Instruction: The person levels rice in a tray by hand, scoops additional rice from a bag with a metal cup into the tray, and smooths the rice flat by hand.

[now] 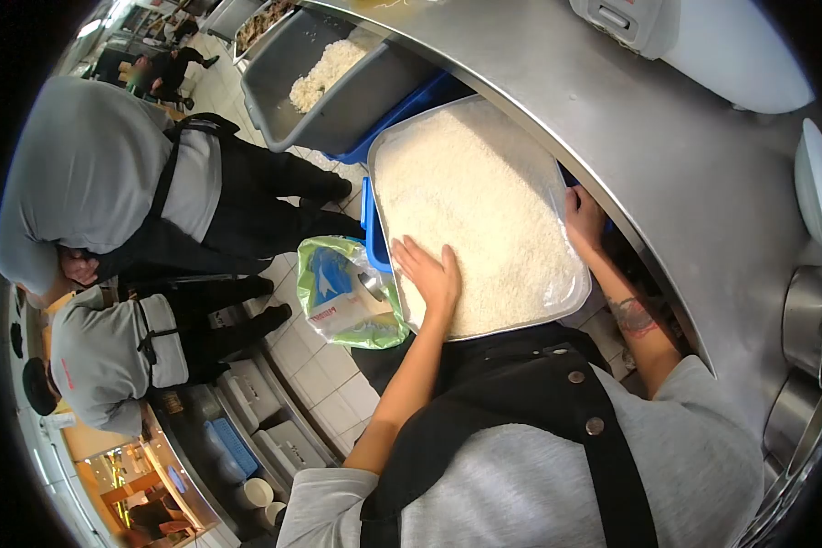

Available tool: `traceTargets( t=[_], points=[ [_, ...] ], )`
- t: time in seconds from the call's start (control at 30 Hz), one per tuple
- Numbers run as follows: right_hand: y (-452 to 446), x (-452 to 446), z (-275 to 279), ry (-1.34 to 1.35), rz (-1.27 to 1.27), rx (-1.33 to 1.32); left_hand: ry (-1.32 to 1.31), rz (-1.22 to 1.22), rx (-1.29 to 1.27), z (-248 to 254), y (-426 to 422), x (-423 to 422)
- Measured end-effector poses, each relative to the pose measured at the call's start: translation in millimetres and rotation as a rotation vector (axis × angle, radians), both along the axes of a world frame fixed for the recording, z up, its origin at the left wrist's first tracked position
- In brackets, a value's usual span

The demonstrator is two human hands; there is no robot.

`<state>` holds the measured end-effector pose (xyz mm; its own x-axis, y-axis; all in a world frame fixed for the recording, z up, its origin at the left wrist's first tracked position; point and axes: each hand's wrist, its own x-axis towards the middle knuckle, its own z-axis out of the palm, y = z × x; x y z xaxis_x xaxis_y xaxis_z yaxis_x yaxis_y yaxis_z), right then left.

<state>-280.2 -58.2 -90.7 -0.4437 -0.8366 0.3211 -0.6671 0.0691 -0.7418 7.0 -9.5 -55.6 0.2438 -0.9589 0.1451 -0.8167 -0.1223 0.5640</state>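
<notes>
A large tray with a clear liner is full of pale, crumb-like material. Flat on the crumbs near the tray's left edge lies my left hand, its fingers apart. My right hand is at the opposite edge, fingers curled around the rim, partly hidden by the tray and the counter edge. Just left of the tray stands an open green and white bag with pale contents and a metal scoop in it.
A grey bin with pale clumps stands beyond the tray, near blue containers. The steel counter runs along the right, bearing a white container and metal pots. Two people in grey shirts stand at the left.
</notes>
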Motion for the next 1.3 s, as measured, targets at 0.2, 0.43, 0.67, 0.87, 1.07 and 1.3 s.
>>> traceTargets(
  t=[0.2,0.43,0.67,0.87,1.07,1.3],
  points=[
    [-3.2,-3.0,-5.4,0.097,-0.034,-0.031,0.209,-0.253,-0.059,-1.4,-71.0,-11.1],
    [-2.4,-0.8,2.0,0.096,-0.040,-0.017,0.034,-0.833,0.109,38.9,-27.6,-18.3],
    [1.7,0.3,22.2,-0.003,0.038,0.126,-0.357,-1.130,0.134,46.8,19.5,4.7],
    [0.5,-4.2,20.7,0.006,0.055,0.174,-0.442,-0.869,0.001,26.4,-57.3,-1.0],
    [2.7,-5.1,24.7,0.018,0.051,0.182,-0.113,-0.515,-0.095,16.2,-82.0,-15.6],
    [-8.7,-12.8,-11.3,0.176,0.020,-0.029,0.149,-0.456,0.242,57.3,-13.6,-21.5]
  ],
)
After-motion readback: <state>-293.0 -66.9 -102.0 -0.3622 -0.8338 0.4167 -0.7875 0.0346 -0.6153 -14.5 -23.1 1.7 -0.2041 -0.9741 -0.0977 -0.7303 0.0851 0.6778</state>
